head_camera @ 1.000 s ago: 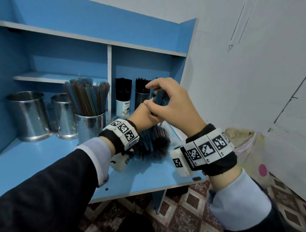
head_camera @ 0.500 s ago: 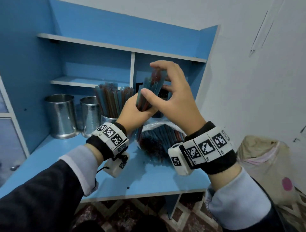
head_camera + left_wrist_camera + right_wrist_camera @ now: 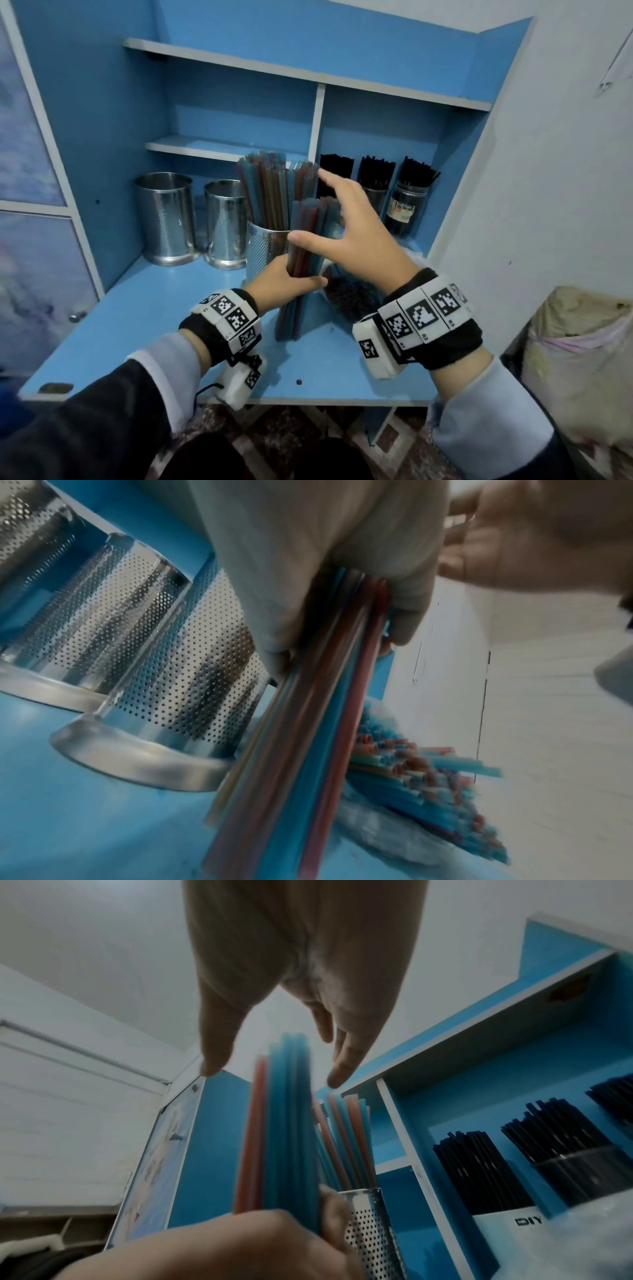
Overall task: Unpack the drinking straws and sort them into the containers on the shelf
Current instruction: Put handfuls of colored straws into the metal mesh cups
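From the head camera, the left hand (image 3: 284, 281) gripped a bunch of blue and red straws (image 3: 305, 260) around its middle. The bunch stood upright with its bottom ends on the blue shelf board (image 3: 144, 329). The right hand (image 3: 349, 236) was spread wide, with straight fingers up by the top of the bunch and its thumb against the bunch's side. Just behind the bunch stood a metal cup with holes (image 3: 265, 250), full of more blue and red straws. Two other shiny metal cups (image 3: 166, 219) stood to the left of it. In the next box of the shelf, black straws (image 3: 376, 171) stuck up out of three holders. A clear bag of straws (image 3: 352, 298) lay under the right wrist.

From the left wrist camera, the left hand (image 3: 329, 569) was wrapped around the bunch of straws (image 3: 301, 750), which ran down to the board. The picture was blurry here, so the bottom ends were hard to see. The metal cup with holes (image 3: 178, 685) stood just beside the bunch. The bag of straws (image 3: 421, 799) lay on its side on the right.

From the right wrist camera, the right hand (image 3: 301, 969) was spread out above the tops of the straws (image 3: 281, 1123), and its fingers (image 3: 342, 1064) held nothing. The left hand (image 3: 240, 1242) held the bunch lower down.
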The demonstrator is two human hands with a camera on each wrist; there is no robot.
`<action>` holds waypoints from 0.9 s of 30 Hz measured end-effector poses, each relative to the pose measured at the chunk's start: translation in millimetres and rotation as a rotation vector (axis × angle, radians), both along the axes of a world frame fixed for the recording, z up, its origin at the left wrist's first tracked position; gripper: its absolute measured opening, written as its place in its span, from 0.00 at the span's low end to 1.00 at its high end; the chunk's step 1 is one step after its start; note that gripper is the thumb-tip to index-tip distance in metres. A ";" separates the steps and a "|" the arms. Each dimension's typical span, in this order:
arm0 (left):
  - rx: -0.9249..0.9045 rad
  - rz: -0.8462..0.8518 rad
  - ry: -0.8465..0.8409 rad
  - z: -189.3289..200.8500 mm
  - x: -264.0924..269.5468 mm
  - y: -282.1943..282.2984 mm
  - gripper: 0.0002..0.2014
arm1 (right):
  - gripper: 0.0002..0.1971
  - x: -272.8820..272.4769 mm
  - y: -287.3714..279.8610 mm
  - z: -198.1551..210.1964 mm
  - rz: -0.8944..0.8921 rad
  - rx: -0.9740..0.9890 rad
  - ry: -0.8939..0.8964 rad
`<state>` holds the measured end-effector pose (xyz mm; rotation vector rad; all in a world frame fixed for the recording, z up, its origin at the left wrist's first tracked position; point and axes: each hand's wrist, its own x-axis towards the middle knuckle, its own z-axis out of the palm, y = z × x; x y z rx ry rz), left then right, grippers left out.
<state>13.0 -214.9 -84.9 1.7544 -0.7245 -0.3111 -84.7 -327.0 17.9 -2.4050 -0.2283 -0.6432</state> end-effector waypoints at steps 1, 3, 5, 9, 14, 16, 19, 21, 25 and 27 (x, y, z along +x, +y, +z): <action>-0.011 0.005 -0.006 1.8 -0.9 2.2 0.10 | 0.49 -0.1 -3.3 0.4 -0.004 0.094 0.002; -0.005 -0.061 -0.023 6.7 -2.5 8.7 0.06 | 0.53 -1.3 -9.7 -2.2 -0.035 0.208 0.035; 0.042 -0.202 -0.060 11.6 -4.2 16.7 0.08 | 0.47 -2.1 -12.5 -9.3 -0.021 0.214 0.122; 0.201 -0.333 -0.220 17.7 -7.8 25.8 0.17 | 0.23 4.6 -3.4 -29.8 0.235 0.406 0.322; -0.145 -0.220 -0.183 23.1 -1.4 35.6 0.29 | 0.10 14.9 9.0 -23.6 0.192 0.488 0.195; -0.316 -0.079 -0.263 23.3 5.3 36.4 0.33 | 0.08 17.5 11.2 -10.0 0.221 0.537 0.083; -0.407 0.290 -0.539 18.6 23.6 34.4 0.38 | 0.05 19.5 11.6 16.9 0.260 0.558 -0.095; -0.358 0.451 -0.604 17.3 38.3 30.8 0.50 | 0.03 23.1 8.5 34.6 0.236 0.603 -0.212; -0.263 0.357 -0.343 14.4 70.2 20.2 0.71 | 0.05 31.7 0.7 58.8 0.181 0.639 -0.300; -0.252 0.300 -0.226 10.6 82.4 18.4 0.67 | 0.04 35.7 -3.1 65.3 0.175 0.630 -0.313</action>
